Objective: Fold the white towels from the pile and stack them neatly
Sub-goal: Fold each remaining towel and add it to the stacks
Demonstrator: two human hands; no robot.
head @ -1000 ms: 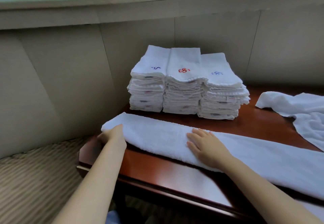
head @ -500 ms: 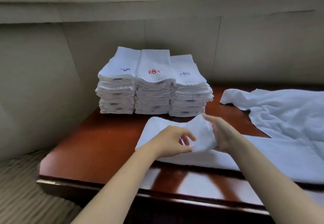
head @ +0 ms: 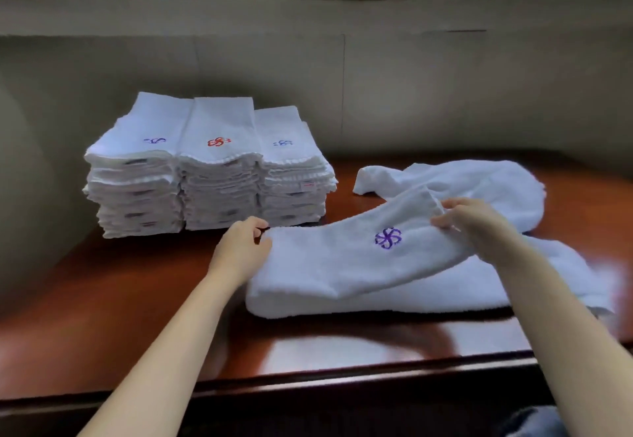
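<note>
A white towel (head: 346,262), marked with a purple emblem (head: 387,238), is seen half-folded on the wooden table (head: 113,303), its upper flap gripped by the left hand (head: 241,250) at one end and pinched by the right hand (head: 474,222) at the other. An uneven flap could spoil the fold. Stacked towels (head: 209,166) and an unfolded towel (head: 479,185) lie behind.

Both arms reach forward; the left hand (head: 239,251) and right hand (head: 474,222) each pinch with curled fingers.
</note>
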